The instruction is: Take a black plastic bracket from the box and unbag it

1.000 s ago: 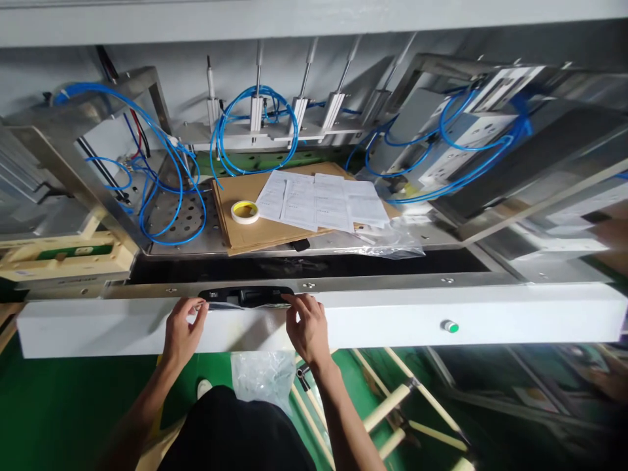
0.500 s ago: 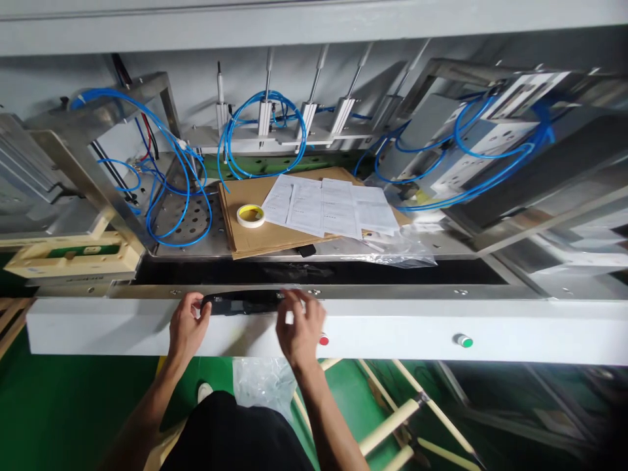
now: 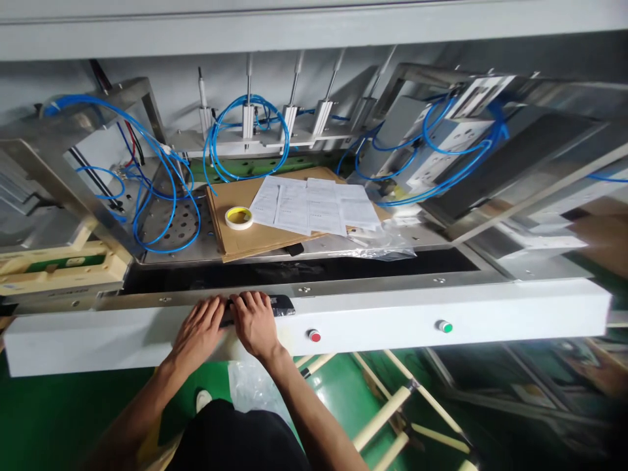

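Observation:
A long, glossy black strip-shaped piece (image 3: 283,305) with a rounded right end rests along the front ledge of the machine. My left hand (image 3: 202,326) lies over its left part, fingers together and bent over the top. Close beside it, my right hand (image 3: 256,325) is curled over the middle of the strip, knuckles up. Both hands cover much of the piece, so its left end is hidden. Its exact kind cannot be made out.
A red button (image 3: 314,335) and a green button (image 3: 446,326) sit on the white front panel (image 3: 373,320). Behind are cardboard (image 3: 230,245), printed sheets (image 3: 294,208), a tape roll (image 3: 239,218), clear plastic film (image 3: 385,245), blue air hoses (image 3: 199,216) and metal cylinders (image 3: 289,121).
My right hand has moved left from the strip's right end to its middle, next to my left hand. My left hand has turned palm-down over the piece. The view has shifted slightly.

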### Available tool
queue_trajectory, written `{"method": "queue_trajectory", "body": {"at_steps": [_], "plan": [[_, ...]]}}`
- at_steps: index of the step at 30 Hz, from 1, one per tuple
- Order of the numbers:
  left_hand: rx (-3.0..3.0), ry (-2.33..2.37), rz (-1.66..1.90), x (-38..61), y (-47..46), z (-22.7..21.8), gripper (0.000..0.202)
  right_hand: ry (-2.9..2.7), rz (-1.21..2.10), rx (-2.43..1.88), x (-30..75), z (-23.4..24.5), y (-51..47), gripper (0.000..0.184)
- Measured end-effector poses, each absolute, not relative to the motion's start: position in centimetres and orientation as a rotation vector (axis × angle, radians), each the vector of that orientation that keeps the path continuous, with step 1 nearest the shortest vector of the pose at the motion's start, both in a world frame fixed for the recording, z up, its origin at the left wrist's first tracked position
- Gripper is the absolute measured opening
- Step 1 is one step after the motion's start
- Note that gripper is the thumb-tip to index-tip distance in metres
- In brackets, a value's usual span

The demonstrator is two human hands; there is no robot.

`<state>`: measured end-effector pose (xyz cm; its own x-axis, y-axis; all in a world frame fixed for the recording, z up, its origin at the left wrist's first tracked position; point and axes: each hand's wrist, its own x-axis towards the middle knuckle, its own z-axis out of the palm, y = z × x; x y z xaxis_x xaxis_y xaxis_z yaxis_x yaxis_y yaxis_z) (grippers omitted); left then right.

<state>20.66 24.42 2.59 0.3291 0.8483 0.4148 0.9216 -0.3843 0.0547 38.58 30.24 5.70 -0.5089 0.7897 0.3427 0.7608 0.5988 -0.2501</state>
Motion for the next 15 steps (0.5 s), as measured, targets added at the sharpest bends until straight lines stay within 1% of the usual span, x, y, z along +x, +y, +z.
{"method": "queue_trajectory", "body": {"at_steps": [3,6,10,14,15], "plan": [[-2.500,-1.620,-0.512,19.7,25.2,2.4,0.047,-2.369,0.092,-1.179,39.2,6.5,29.3,0.034],[-2.597,-1.604,-0.553,19.0,25.4,3.2,0.049,-2.338,0.078,-1.022,40.4,6.9,28.0,0.042],[-2.703,-1.615,-0.572,18.8,25.9,5.2,0.048,-2.448,-0.005,-0.919,41.4,6.8,27.1,0.041],[-2.851,-1.655,-0.509,18.6,26.7,7.3,0.034,-2.534,0.009,-0.878,41.5,7.1,27.9,0.045],[-2.869,-1.653,-0.520,18.5,26.9,7.7,0.033,-2.550,0.029,-0.885,41.4,7.3,28.1,0.046]]}}
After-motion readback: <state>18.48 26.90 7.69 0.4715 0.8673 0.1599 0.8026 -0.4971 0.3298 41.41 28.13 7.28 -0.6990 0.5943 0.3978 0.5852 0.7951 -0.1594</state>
